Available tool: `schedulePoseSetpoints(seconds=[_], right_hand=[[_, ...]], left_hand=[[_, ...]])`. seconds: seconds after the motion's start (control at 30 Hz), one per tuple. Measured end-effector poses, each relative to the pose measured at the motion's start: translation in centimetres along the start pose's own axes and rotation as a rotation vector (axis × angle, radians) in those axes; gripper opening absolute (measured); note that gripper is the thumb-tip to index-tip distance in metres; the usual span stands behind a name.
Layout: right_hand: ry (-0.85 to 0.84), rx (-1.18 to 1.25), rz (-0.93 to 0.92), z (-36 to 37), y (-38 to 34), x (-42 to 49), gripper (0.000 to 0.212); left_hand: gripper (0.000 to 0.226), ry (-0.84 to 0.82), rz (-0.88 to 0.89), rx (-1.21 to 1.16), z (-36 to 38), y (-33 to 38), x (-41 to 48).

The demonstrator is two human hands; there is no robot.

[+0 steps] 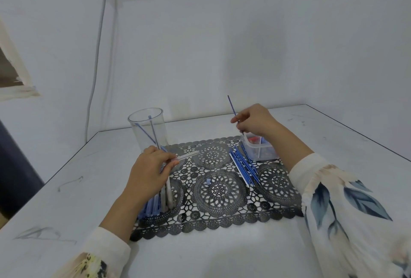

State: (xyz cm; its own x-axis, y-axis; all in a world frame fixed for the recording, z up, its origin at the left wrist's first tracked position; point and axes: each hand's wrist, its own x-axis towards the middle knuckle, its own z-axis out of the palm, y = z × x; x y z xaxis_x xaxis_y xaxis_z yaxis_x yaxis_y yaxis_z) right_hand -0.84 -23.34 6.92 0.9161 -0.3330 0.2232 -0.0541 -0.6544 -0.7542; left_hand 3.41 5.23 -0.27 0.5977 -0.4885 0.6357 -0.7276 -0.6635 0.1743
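So the person's sitting at a big white table point(66, 177) pushed into a corner, with a dark grey lace-pattern mat point(220, 215) spread in the middle of it. A tall clear cup point(148, 131) stands upright at the mat's far left corner, with two thin sticks leaning inside it, one blue and one greyish.

The left hand point(149, 171) is just in front of that cup, fingers curled around a clear tube point(189, 155) that pokes out to the right, low over the mat. Under that wrist there's a heap of blue and grey pen barrels point(160, 202) lying on the mat.

The right hand point(255, 120) is up over the far right corner, fingertips pinched on a thin blue refill point(231, 104). It's tilted, top end pointing up and away, bottom end just above a small clear plastic box point(260, 151) with red and blue bits inside. Right beside that box, a bunch of blue refills point(244, 166) lies in a rough row on the mat.

Tiniest thing: one little blue cap point(208, 181) sitting alone near the mat's centre.
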Motion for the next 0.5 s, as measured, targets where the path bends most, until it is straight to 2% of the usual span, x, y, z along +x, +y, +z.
schedulePoseSetpoints(seconds=[0.13, 0.2, 0.27, 0.4, 0.5], right_hand=[[-0.057, 0.057, -0.173, 1.6, -1.4, -1.0, 0.027], [-0.043, -0.056, -0.332, 2.6, -1.9, -1.7, 0.027], [0.039, -0.209, -0.528, 3.7, -1.9, -2.3, 0.022], [0.319, -0.389, -0.887, 6.1, -0.1, -2.4, 0.012], [0.387, -0.473, -1.046, 7.0, 0.9, -2.6, 0.024]], left_hand=[[0.016, 0.012, -0.007, -0.006, -0.1, 0.0, 0.0], [0.015, 0.014, -0.006, -0.007, -0.1, 0.0, 0.0], [0.015, 0.013, -0.005, -0.010, -0.1, 0.0, 0.0], [0.016, 0.015, -0.005, -0.016, -0.1, 0.1, 0.0], [0.016, 0.015, -0.011, -0.017, -0.1, 0.0, 0.0]])
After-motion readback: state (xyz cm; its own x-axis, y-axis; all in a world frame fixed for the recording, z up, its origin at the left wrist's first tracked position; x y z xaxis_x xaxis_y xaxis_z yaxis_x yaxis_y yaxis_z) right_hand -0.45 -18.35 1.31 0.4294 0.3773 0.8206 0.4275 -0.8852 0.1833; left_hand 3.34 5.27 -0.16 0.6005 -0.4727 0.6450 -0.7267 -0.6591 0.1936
